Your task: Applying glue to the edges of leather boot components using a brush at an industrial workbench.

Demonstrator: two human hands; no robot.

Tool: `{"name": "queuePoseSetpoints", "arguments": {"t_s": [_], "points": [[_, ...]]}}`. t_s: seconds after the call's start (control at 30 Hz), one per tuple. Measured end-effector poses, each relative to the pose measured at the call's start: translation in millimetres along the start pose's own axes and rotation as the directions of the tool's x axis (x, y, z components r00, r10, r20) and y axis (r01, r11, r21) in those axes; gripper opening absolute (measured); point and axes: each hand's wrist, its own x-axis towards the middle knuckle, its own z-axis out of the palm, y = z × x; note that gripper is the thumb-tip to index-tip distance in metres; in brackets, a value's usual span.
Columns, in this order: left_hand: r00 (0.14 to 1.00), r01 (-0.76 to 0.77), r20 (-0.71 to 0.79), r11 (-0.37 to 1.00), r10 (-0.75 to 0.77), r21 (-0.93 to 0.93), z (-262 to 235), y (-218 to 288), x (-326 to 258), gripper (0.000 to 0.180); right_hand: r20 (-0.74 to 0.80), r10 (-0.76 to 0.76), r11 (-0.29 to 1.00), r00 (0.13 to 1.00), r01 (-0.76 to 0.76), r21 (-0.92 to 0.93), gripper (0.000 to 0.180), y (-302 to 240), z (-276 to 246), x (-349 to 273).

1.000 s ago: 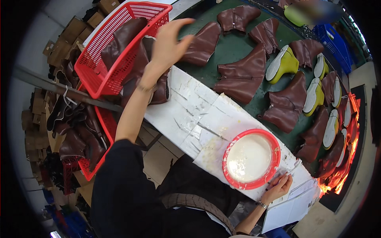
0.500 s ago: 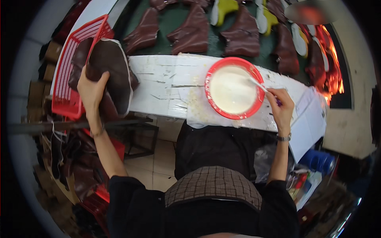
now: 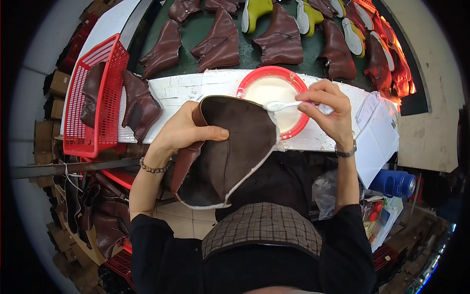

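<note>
My left hand (image 3: 183,130) is closed on a dark brown leather boot upper (image 3: 235,142), thumb on its inner face and fingers behind. The upper is held opened out in front of my body, with a white coat along its lower and right edges. In my right hand (image 3: 329,105) is a slim white brush (image 3: 286,105), pinched between thumb and fingers. Its pale, coated head is at the upper's top right edge. Behind them a red bowl (image 3: 299,82) of creamy white liquid (image 3: 271,90) stands on the table, partly hidden by the upper.
Left on the white table (image 3: 196,83) stands a red plastic basket (image 3: 105,98) with a brown upper in it; another upper (image 3: 139,105) leans beside it. Several brown uppers (image 3: 220,44) and yellow-green pieces (image 3: 257,14) lie on the green surface beyond. A blue bottle (image 3: 391,183) is at right.
My left hand has brought the brown upper from beside the basket to in front of the bowl. The brush has moved out of the liquid to the upper's edge.
</note>
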Motion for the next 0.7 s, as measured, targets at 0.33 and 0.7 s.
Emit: {"name": "queuePoseSetpoints", "arguments": {"t_s": [0.33,0.7], "points": [[0.896,-0.308,-0.348,0.951,0.275,-0.041,9.1,7.9,-9.2,0.022,-0.063,-0.149,0.976,0.987,0.136,-0.170,0.018,-1.2,21.9,-12.2],[0.645,-0.290,-0.574,0.856,0.505,0.428,-18.5,-10.2,15.0,0.049,-0.104,0.092,0.990,0.990,-0.102,-0.099,0.018,10.6,29.6,-25.3]]}}
